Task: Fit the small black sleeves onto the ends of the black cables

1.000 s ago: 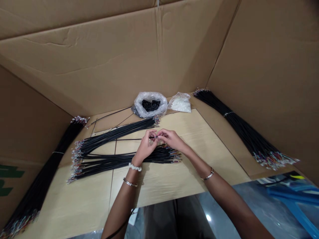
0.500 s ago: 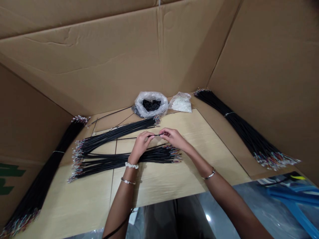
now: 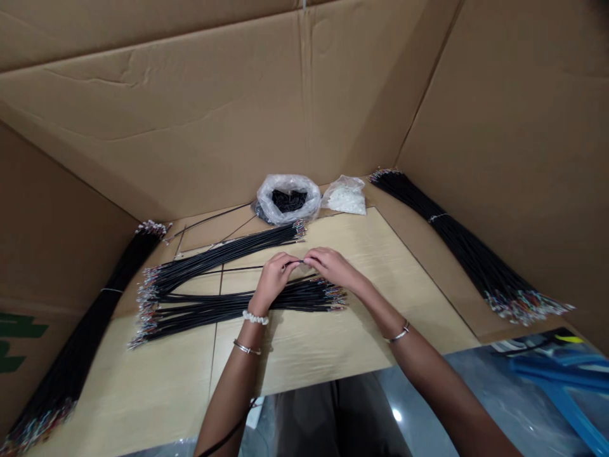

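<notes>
Between the two piles of cables, my left hand (image 3: 276, 273) pinches a thin black cable (image 3: 242, 268) near its right end. My right hand (image 3: 330, 265) is closed at that same end, fingertips almost meeting the left ones. The very tip is hidden by my fingers. Behind my hands lies a pile of black cables (image 3: 223, 249) with bare coloured wire ends. A second pile of black cables (image 3: 204, 311) rests nearer to me, partly beneath my left wrist.
A clear bag of small black pieces (image 3: 289, 200) stands at the back, beside a bag of white pieces (image 3: 346, 197). Tied cable bundles flank the board on the left (image 3: 107, 298) and right (image 3: 447, 231). Cardboard walls (image 3: 214, 127) enclose the table.
My hands have drawn closer together, so less of the cable end shows between the fingertips. My left hand has shifted slightly to the right.
</notes>
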{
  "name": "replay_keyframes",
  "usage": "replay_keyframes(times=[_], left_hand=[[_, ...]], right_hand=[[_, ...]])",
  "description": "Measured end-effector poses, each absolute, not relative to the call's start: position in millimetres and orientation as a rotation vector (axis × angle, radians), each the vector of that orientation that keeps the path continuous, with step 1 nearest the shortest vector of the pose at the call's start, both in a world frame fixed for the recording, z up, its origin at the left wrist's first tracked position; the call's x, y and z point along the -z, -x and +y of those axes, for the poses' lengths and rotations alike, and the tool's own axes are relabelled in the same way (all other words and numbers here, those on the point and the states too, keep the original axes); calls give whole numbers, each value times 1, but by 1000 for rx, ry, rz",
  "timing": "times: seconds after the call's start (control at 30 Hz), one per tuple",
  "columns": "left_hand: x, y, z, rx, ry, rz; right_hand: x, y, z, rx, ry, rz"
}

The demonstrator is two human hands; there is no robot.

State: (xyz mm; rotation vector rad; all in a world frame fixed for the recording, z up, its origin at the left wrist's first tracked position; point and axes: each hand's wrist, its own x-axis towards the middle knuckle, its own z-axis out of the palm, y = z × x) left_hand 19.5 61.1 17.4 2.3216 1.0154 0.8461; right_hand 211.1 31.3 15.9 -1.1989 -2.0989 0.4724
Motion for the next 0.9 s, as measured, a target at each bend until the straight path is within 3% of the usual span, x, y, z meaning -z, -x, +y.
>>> replay_keyframes(times=[0.3,0.57,0.9], left_hand=[[-19,-20,61,-756,-2307,1038],[-23,-15,63,-714,-2263,1031],[-35,27,77,-310,-2080,1726]], right_hand=[[-21,-211,30,-477,1383,-2047],[-22,-217,32,-517,1277,-2061],[-15,-226,39,-509,1451,-2055]])
